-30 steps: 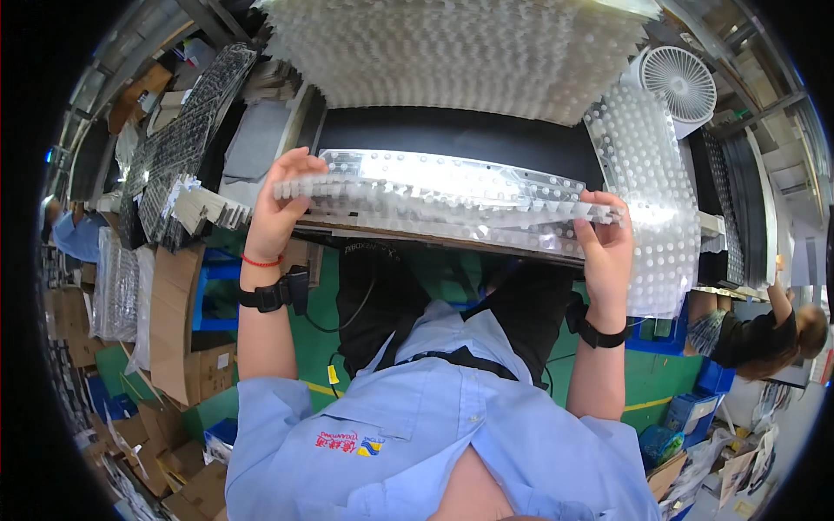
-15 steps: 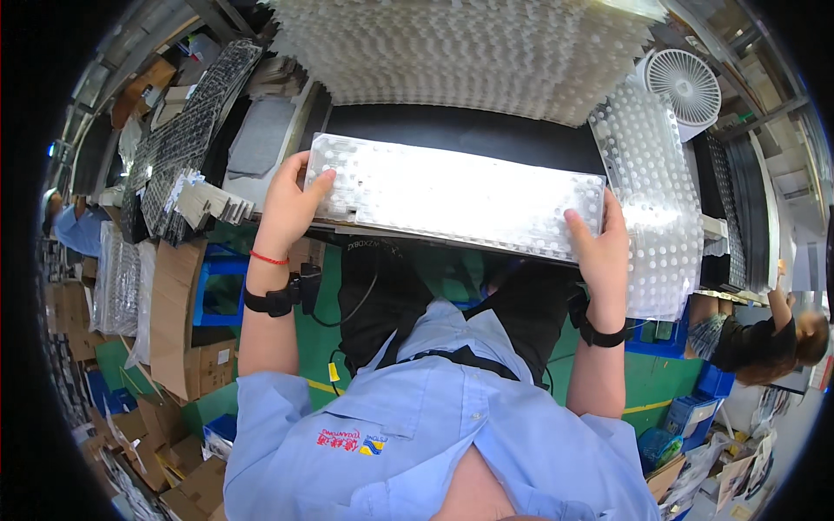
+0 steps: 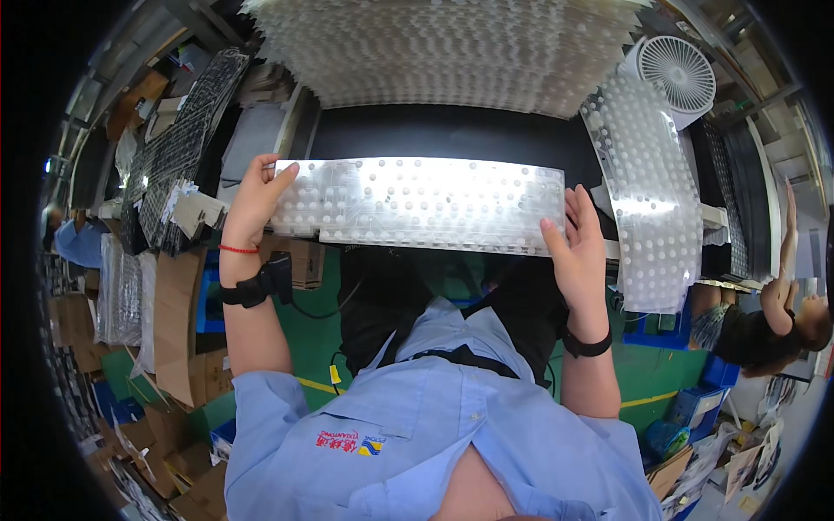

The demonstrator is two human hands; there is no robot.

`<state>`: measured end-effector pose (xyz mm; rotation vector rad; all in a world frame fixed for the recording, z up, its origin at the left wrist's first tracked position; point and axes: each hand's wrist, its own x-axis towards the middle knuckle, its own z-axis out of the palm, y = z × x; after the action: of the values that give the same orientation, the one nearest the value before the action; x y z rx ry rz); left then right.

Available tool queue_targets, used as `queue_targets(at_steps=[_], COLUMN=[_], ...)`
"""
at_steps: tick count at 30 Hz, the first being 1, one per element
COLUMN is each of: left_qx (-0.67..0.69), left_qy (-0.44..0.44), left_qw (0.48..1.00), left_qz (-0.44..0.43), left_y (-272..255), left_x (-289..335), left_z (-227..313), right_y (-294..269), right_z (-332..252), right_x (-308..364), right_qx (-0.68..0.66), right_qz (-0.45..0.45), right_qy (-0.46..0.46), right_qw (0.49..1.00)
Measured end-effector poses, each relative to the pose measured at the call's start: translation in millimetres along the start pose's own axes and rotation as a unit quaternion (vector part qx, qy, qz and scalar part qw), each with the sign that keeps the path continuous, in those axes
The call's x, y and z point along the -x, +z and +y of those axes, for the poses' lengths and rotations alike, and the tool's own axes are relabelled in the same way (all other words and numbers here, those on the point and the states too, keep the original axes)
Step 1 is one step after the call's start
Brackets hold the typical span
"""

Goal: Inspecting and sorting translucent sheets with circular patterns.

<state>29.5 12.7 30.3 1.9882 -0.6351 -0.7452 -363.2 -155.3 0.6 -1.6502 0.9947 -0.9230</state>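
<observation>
A long clear plastic sheet (image 3: 434, 204) with rows of round white dots lies crosswise before me, over the front of a black worktop (image 3: 434, 135). Its left part shows an offset layer, so there may be more than one sheet. My left hand (image 3: 254, 198) grips the left end, thumb on top and fingers curled at the corner. At the other end, the thumb of my right hand (image 3: 578, 247) touches the lower right corner. The other fingers of that hand are stretched apart beside the sheet's edge.
A tall stack of similar dotted sheets (image 3: 452, 61) stands at the back. More dotted sheets (image 3: 647, 200) hang over the right side, below a white fan (image 3: 676, 76). Cardboard (image 3: 178, 321) stands at left. Another person (image 3: 764, 326) is at far right.
The dotted sheet has shifted left and slightly down, and its layers now look offset at the left end. Both hands moved left with it; my right fingers have spread off the edge.
</observation>
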Motion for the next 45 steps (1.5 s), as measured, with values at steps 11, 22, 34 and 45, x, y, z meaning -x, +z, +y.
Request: queue_targets(at_steps=[11, 22, 34, 45], left_qx=[0.116, 0.323, 0.023, -0.255], left_qy=[0.127, 0.368, 0.391, 0.558], left_qw=[0.982, 0.869, 0.918, 0.777], left_qz=[-0.074, -0.073, 0.060, -0.138], left_y=[0, 13, 20, 99], left_x=[17, 15, 48, 102], left_z=[-4, -30, 39, 115], right_y=[0, -3, -14, -25], right_z=[-4, -18, -20, -95], right_x=[5, 3, 10, 44], right_qx=[-0.040, -0.182, 0.082, 0.203], right_qz=[0.001, 0.001, 0.033, 0.008], right_qy=[0.011, -0.046, -0.278, -0.498], right_qw=[0.999, 0.982, 0.956, 0.843])
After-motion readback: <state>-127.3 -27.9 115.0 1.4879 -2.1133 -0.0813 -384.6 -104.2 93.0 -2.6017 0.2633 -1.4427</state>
